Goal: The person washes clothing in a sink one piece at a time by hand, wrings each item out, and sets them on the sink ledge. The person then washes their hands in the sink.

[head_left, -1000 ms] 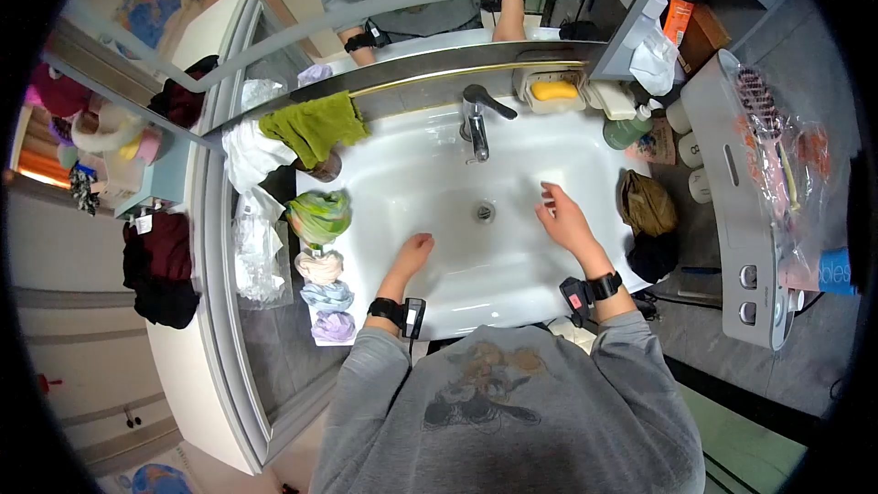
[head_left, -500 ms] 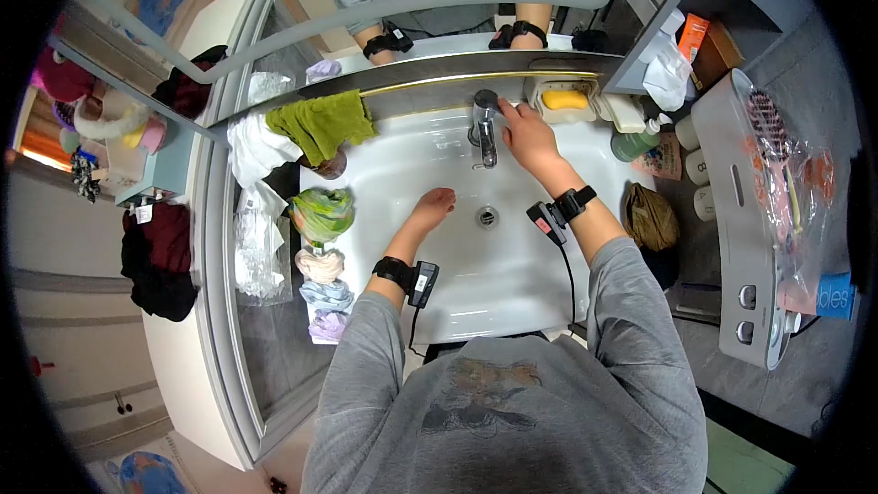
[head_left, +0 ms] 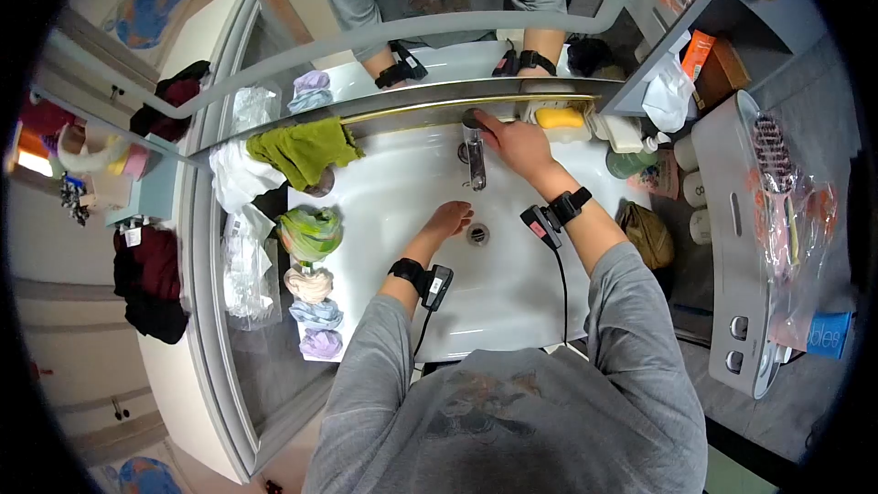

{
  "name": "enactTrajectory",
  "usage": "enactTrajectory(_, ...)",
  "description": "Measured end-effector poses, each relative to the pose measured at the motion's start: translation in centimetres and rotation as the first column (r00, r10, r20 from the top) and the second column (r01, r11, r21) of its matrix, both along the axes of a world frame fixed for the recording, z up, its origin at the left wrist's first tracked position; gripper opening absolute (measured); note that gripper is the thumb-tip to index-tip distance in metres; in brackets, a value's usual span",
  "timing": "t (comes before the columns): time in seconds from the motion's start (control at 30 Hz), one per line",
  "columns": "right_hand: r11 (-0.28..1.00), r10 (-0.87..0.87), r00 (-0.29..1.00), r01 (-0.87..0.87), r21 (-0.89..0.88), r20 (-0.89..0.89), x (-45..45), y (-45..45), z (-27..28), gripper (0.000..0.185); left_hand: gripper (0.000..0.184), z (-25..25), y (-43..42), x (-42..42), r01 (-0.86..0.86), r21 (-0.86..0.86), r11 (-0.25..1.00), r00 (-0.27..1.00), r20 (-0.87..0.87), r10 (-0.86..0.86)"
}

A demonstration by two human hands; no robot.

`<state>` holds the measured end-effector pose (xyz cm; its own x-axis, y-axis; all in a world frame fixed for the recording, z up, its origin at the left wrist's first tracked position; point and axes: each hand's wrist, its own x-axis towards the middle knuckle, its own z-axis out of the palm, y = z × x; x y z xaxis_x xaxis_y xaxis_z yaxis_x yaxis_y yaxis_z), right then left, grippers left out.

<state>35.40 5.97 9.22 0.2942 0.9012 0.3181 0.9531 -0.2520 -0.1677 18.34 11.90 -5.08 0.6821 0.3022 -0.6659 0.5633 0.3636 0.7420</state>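
My right hand (head_left: 523, 148) reaches to the back of the white sink (head_left: 402, 311), its fingers closed on the dark-topped handle of the chrome faucet (head_left: 475, 163). Below the spout and a little to the left, my left hand (head_left: 448, 219) hovers over the basin with loosely curled, slightly parted fingers and nothing visible in it. The drain (head_left: 477, 234) lies just right of its fingertips. No running water can be made out. Each wrist wears a black strap with a small cabled box.
A yellow soap bar (head_left: 559, 117) sits in a dish behind the sink. Green cloth (head_left: 306, 151) and several rolled cloths (head_left: 309, 285) line the left rim. At right are a green bottle (head_left: 631, 163), a brown pouch (head_left: 647, 233) and a grey organizer (head_left: 734, 265).
My right hand has shifted onto the faucet handle from its right side. My left hand has moved slightly right, toward the drain, and its fingers show more. The view has tilted a little.
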Motion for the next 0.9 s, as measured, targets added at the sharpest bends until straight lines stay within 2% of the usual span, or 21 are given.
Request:
enactTrajectory(0.1,0.999,0.034,0.999,-0.034,0.021,0.03,0.4,0.9,-0.1,0.026,0.033,0.3,0.0,1.3,-0.029,-0.013,1.0,0.999,0.035,0.029)
enactTrajectory(0.17,0.999,0.031,0.999,-0.03,-0.038,0.043,0.5,1.7,0.1,0.026,0.035,0.1,-0.2,2.0,-0.097,-0.115,0.989,0.973,0.198,0.118)
enactTrajectory(0.2,0.995,0.032,0.998,-0.026,-0.096,0.061,0.5,1.9,0.5,0.026,0.035,-0.1,-0.2,2.5,-0.089,-0.119,0.989,0.974,0.198,0.111)
enactTrajectory(0.33,0.99,-0.009,0.998,0.017,-0.137,0.059,0.3,1.6,1.0,0.026,0.038,-1.3,-0.1,4.4,-0.069,-0.149,0.986,0.969,0.224,0.102)
enactTrajectory(0.4,0.998,0.056,0.994,-0.054,0.018,-0.09,0.7,1.3,0.3,0.028,0.038,-1.6,-0.3,4.6,-0.089,-0.165,0.982,0.965,0.229,0.126)
enactTrajectory(0.43,0.999,0.05,0.994,-0.049,0.018,-0.093,0.6,0.9,-0.2,0.028,0.037,-1.5,-0.5,4.6,-0.098,-0.127,0.987,0.938,0.321,0.134)
enactTrajectory(0.47,0.969,0.101,0.958,-0.034,0.244,-0.269,0.1,0.1,-0.6,0.027,0.036,-1.3,-0.8,4.4,-0.115,-0.09,0.989,0.9,0.413,0.142)
enactTrajectory(0.5,0.89,0.184,0.889,0.03,0.454,-0.419,-0.3,-0.6,-1.1,0.028,0.036,-0.7,-1.1,4.6,-0.11,-0.087,0.99,0.901,0.412,0.136)
enactTrajectory(0.57,0.842,0.208,0.729,0.206,0.499,-0.652,-0.8,-1.5,-3.6,0.031,0.029,0.6,-2.1,4.8,-0.353,-0.083,0.932,0.84,0.41,0.355)
enactTrajectory(0.6,0.807,0.19,0.453,0.433,0.402,-0.871,-2.0,-2.9,-7.0,0.034,0.029,-0.1,-2.2,4.4,-0.355,-0.083,0.931,0.842,0.405,0.357)
enactTrajectory(0.63,0.761,0.196,0.117,0.607,0.227,-0.974,-3.5,-4.3,-10.4,0.038,0.03,-1.3,-2.3,4.0,-0.394,-0.185,0.9,0.788,0.436,0.435)
enactTrajectory(0.67,0.729,0.227,0.0,0.663,0.17,-0.974,-4.7,-4.8,-11.7,0.04,0.031,-1.9,-2.5,3.6,-0.424,-0.287,0.859,0.726,0.46,0.512)
enactTrajectory(0.7,0.694,0.265,-0.122,0.712,0.101,-0.957,-5.9,-4.8,-13.1,0.041,0.031,-1.7,-3.0,3.1,-0.425,-0.282,0.86,0.73,0.455,0.51)
enactTrajectory(0.73,0.648,0.33,-0.265,0.762,0.013,-0.906,-6.8,-4.6,-14.5,0.04,0.032,-1.2,-3.8,2.7,-0.515,-0.496,0.699,0.617,0.352,0.704)
enactTrajectory(0.77,0.655,0.346,-0.409,0.75,-0.095,-0.845,-7.2,-4.4,-15.6,0.038,0.032,-0.6,-4.4,2.4,-0.562,-0.673,0.481,0.482,0.206,0.851)
enactTrajectory(0.8,0.658,0.358,-0.555,0.721,-0.219,-0.751,-8.3,-4.3,-16.7,0.036,0.032,-1.5,-4.9,1.3,-0.574,-0.663,0.481,0.492,0.191,0.85)
enactTrajectory(0.83,0.655,0.359,-0.561,0.721,-0.227,-0.746,-9.1,-3.7,-18.2,0.036,0.034,-2.8,-5.0,0.6,-0.561,-0.622,0.546,0.533,0.234,0.813)
enactTrajectory(0.87,0.704,0.21,-0.518,0.668,-0.239,-0.829,-9.8,-2.9,-19.2,0.033,0.036,-3.7,-5.0,0.3,-0.542,-0.581,0.608,0.567,0.281,0.774)
enactTrajectory(0.9,0.742,0.06,-0.462,0.613,-0.27,-0.885,-10.5,-2.4,-19.1,0.03,0.036,-4.4,-4.8,-0.2,-0.545,-0.575,0.61,0.575,0.273,0.771)
